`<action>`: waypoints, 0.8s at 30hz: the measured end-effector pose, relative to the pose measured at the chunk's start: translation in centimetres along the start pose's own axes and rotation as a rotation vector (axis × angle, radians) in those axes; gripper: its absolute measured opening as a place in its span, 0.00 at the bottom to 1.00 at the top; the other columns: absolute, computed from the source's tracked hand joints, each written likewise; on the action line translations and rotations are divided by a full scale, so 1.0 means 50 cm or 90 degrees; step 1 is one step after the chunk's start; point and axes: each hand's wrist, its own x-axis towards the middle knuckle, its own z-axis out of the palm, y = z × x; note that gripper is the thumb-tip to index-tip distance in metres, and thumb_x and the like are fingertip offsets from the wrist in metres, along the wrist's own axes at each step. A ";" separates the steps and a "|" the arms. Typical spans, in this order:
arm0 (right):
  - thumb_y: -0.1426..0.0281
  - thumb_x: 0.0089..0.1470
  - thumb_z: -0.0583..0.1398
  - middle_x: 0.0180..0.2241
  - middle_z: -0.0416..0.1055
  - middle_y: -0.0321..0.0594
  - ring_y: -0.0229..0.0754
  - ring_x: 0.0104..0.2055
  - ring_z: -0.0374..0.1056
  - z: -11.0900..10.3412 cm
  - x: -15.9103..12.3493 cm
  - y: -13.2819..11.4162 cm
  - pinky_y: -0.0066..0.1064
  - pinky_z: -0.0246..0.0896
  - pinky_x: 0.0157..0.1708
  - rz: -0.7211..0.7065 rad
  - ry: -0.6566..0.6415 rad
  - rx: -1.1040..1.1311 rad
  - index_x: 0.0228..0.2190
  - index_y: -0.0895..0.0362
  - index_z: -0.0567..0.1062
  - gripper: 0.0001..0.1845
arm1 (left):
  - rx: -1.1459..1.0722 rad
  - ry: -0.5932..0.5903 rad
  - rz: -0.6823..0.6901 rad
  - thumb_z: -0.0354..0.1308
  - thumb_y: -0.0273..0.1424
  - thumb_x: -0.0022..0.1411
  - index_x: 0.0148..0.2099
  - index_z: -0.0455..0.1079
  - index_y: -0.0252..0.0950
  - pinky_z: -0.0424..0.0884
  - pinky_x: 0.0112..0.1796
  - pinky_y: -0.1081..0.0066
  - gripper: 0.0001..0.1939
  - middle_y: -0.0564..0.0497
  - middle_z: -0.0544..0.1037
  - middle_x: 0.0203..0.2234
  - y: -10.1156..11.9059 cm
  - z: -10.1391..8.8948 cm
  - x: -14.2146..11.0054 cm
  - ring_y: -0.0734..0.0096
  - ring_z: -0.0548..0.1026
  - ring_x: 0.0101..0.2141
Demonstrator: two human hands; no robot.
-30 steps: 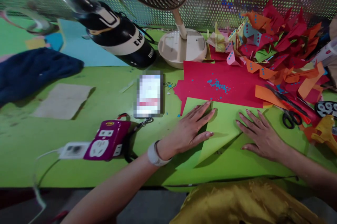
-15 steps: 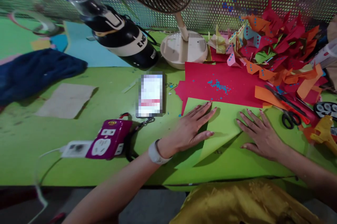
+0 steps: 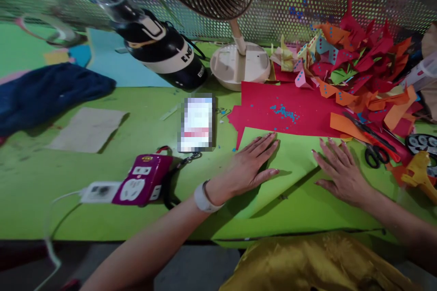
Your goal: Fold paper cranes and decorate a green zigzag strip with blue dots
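A light green sheet of paper [image 3: 290,156] lies folded on the green table, its slanted lower edge lifted a little and casting a shadow. Flat on its left part rests my left hand [image 3: 251,165], fingers stretched out, a pale band on the wrist. My right hand [image 3: 339,170] is spread at the sheet's right end, fingertips on or beside the paper. Just beyond is a red sheet [image 3: 259,95] scattered with small blue paper dots [image 3: 285,112]. Black-handled scissors [image 3: 375,154] lie to the right of my right hand.
Cut and folded colored paper [image 3: 368,54] is heaped at the back right. A fan [image 3: 221,65] and a black bottle [image 3: 167,49] stand along the perforated wall. A phone [image 3: 198,122], a purple power adapter [image 3: 145,177], brown paper [image 3: 88,129] and dark blue cloth [image 3: 51,93] lie leftward.
My right hand has slid slightly to the right along the green paper. My left hand stays pressed flat in nearly the same place. The camera view has shifted a little.
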 end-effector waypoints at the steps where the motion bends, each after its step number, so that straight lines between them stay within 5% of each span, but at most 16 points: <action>1: 0.55 0.66 0.51 0.66 0.57 0.53 0.59 0.70 0.47 0.000 0.000 0.000 0.61 0.51 0.63 -0.011 -0.015 0.004 0.64 0.57 0.59 0.32 | 0.001 0.005 -0.011 0.39 0.51 0.71 0.71 0.49 0.33 0.55 0.65 0.51 0.36 0.37 0.50 0.70 0.001 0.001 0.000 0.52 0.51 0.68; 6: 0.56 0.65 0.52 0.65 0.59 0.49 0.56 0.70 0.47 0.004 -0.001 -0.002 0.58 0.49 0.66 -0.038 -0.084 0.026 0.64 0.57 0.60 0.31 | -0.001 0.033 -0.044 0.40 0.49 0.72 0.69 0.53 0.34 0.62 0.61 0.50 0.33 0.35 0.50 0.70 0.006 0.002 -0.001 0.48 0.57 0.66; 24: 0.54 0.66 0.51 0.66 0.58 0.48 0.54 0.71 0.45 0.015 -0.004 -0.003 0.57 0.47 0.66 -0.036 -0.055 0.043 0.65 0.57 0.58 0.33 | 0.008 0.010 -0.055 0.41 0.50 0.71 0.69 0.53 0.29 0.62 0.61 0.48 0.36 0.30 0.53 0.68 0.012 -0.005 0.002 0.45 0.57 0.66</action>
